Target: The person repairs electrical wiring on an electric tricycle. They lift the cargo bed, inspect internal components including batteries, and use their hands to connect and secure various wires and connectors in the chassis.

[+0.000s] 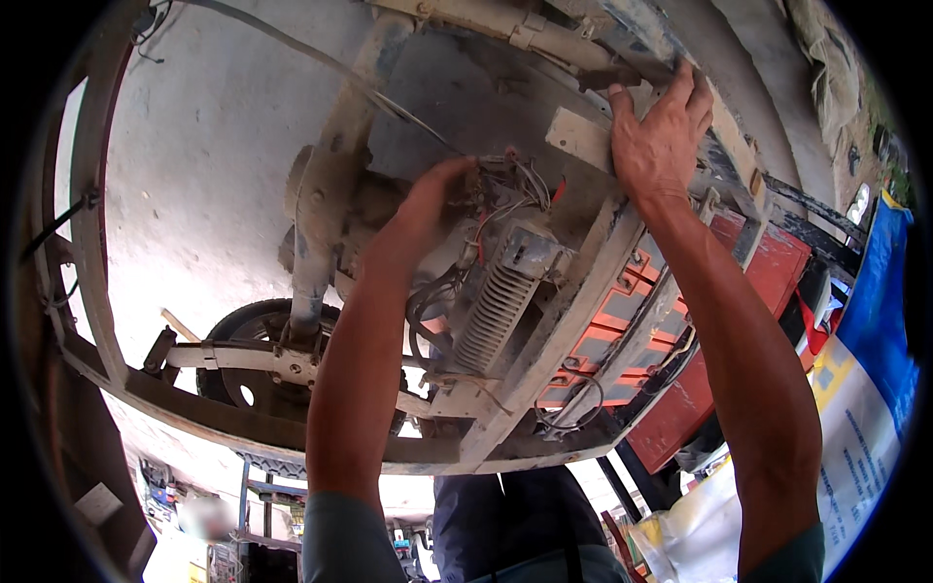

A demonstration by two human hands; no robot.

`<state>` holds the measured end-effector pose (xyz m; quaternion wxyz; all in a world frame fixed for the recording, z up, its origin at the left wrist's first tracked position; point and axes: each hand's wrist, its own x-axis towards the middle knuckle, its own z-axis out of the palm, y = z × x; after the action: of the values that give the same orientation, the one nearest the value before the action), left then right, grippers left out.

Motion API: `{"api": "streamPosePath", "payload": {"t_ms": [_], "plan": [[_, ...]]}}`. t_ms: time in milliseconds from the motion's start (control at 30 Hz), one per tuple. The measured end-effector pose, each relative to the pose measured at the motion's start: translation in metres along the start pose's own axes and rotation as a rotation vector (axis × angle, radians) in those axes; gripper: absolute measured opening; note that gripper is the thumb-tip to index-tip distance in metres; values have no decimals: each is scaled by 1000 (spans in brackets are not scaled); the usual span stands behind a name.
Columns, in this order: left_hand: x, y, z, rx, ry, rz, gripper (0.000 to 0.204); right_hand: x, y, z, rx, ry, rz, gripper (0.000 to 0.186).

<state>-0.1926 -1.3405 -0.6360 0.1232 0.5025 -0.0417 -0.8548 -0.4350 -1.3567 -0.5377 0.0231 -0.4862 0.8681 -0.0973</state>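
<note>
My left hand (442, 189) is closed on a tangle of wires (510, 175) above a finned metal controller box (501, 301); some fingertips are hidden by the hand and wires. Farther right, my right hand (656, 146) grips the dusty metal frame (739, 155), with its fingers bent over the beam and thumb extended toward a bracket. A pale metal plate (573, 136) lies just left of that hand. Beside the controller, orange-and-grey battery blocks (603, 330) sit between frame rails. A long cable (330, 68) runs toward the wires at my left hand.
At left are a thick axle tube (326, 194), a black tyre (219, 389) and side framing (97, 243). A red panel (680, 418) and a blue-and-white printed sheet (865, 408) are at right. A concrete floor (194, 194) shows through the frame.
</note>
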Motion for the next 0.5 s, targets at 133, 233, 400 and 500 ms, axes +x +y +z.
{"api": "streamPosePath", "payload": {"t_ms": [133, 233, 400, 500], "plan": [[10, 4, 20, 187, 8, -69, 37, 1, -1, -2, 27, -2, 1, 82], [12, 4, 23, 155, 104, -48, 40, -2, -7, -5, 65, -20, 10, 82], [21, 0, -12, 139, -12, 193, 39, -3, -5, -3, 80, -6, 18, 81], [10, 0, 4, 239, 44, 247, 37, -4, 1, -4, 67, 1, 9, 81]]}}
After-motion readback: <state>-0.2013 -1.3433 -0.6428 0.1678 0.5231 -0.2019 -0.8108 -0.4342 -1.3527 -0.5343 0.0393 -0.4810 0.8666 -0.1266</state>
